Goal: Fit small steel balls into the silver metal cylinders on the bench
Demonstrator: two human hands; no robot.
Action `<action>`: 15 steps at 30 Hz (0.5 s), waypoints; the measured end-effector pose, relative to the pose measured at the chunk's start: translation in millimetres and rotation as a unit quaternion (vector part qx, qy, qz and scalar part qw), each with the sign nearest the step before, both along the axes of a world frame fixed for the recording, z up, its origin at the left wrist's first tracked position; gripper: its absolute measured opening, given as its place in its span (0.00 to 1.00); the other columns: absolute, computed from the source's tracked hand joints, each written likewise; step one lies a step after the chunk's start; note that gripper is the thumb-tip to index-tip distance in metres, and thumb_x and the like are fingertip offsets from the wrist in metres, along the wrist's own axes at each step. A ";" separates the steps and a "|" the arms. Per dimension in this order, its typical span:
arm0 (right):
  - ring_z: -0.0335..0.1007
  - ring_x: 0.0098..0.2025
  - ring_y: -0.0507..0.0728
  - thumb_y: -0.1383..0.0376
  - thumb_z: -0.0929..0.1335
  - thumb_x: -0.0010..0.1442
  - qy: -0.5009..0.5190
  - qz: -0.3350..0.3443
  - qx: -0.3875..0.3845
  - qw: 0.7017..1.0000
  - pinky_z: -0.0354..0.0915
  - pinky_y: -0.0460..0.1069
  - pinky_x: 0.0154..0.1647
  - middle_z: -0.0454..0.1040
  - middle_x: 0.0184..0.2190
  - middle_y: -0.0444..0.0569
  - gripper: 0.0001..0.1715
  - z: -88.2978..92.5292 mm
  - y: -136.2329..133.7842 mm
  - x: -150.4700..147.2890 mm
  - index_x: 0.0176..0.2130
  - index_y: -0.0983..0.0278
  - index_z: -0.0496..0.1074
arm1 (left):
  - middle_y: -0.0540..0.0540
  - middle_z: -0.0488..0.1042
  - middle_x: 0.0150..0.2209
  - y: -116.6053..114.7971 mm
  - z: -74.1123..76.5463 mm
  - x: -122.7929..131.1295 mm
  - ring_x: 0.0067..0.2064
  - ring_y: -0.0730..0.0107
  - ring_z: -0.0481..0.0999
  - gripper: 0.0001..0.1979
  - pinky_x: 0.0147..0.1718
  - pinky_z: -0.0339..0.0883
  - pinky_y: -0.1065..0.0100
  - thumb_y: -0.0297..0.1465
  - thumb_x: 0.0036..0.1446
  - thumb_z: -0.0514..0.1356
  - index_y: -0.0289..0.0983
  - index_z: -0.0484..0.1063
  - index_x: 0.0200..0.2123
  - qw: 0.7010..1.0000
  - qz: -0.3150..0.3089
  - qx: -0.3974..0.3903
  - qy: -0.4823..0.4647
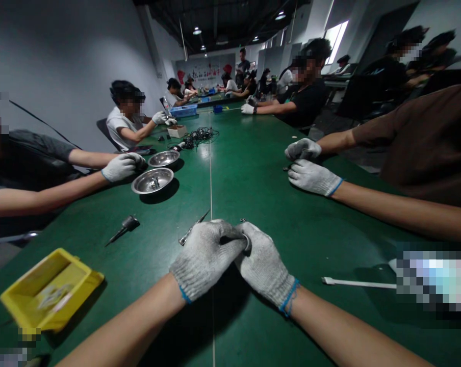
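My left hand (pixel 207 257) and my right hand (pixel 264 260), in white knit gloves with blue cuffs, meet over the middle of the green table (pixel 211 336). Their fingers are closed together around something small. Only a dark, curved rim (pixel 247 243) shows between them, and the gloves cover the rest. Just beyond my left hand lies a slim pointed metal tool (pixel 188 234), partly hidden by the glove. Past my right fingertips are tiny metal parts (pixel 243 220). A dark piece with a tapered tip (pixel 124 228) rests farther left.
A yellow bin (pixel 77 300) with small pieces stands at left. Two metal bowls (pixel 153 189), tangled black cables (pixel 200 135) and a small box (pixel 177 131) are farther up the table. Co-workers' gloved hands (pixel 314 177) work on both sides. A white strip (pixel 360 283) lies at right.
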State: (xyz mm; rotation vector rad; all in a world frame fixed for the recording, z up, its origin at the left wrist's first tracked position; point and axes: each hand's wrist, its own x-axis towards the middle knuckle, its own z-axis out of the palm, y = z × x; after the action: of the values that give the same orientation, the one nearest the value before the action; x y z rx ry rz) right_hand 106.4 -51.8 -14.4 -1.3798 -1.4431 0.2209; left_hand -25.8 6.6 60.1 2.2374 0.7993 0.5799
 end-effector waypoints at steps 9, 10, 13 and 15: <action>0.80 0.40 0.64 0.73 0.66 0.53 -0.013 -0.011 0.015 1.000 0.74 0.57 0.48 0.81 0.35 0.54 0.13 -4.3 1.7 -0.6 0.37 0.62 0.76 | 0.50 0.83 0.34 -0.1 -4.1 -0.6 0.36 0.67 0.81 0.10 0.39 0.71 0.68 0.22 0.59 0.64 0.41 0.85 0.34 0.998 -0.018 0.059 -0.002; 0.80 0.40 0.63 0.73 0.66 0.53 -0.010 -0.011 0.018 1.000 0.74 0.56 0.48 0.81 0.35 0.54 0.12 -4.3 1.7 -0.5 0.37 0.61 0.76 | 0.49 0.83 0.34 -0.3 -3.6 -1.0 0.36 0.66 0.81 0.09 0.39 0.71 0.67 0.23 0.60 0.64 0.40 0.85 0.34 0.997 -0.024 0.073 0.000; 0.80 0.38 0.61 0.71 0.66 0.54 0.022 -0.016 0.021 0.999 0.75 0.54 0.46 0.81 0.33 0.51 0.09 -2.9 2.3 0.4 0.34 0.60 0.75 | 0.47 0.83 0.35 -0.4 -1.8 -1.4 0.36 0.65 0.81 0.08 0.39 0.71 0.66 0.26 0.62 0.63 0.40 0.84 0.35 0.995 -0.017 0.094 -0.016; 0.80 0.35 0.60 0.68 0.67 0.56 0.068 -0.028 0.016 0.997 0.75 0.52 0.40 0.81 0.31 0.50 0.06 -0.5 2.9 2.1 0.34 0.60 0.75 | 0.47 0.83 0.36 1.5 -2.6 -0.8 0.37 0.65 0.81 0.08 0.40 0.72 0.66 0.26 0.62 0.62 0.39 0.83 0.35 0.995 0.019 0.075 -0.057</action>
State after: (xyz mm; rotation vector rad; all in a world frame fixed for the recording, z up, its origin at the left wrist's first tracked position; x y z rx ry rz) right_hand 108.5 -48.8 -15.0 -1.3503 -1.2881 0.2496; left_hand -26.7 8.1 57.5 2.3052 0.7625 0.8028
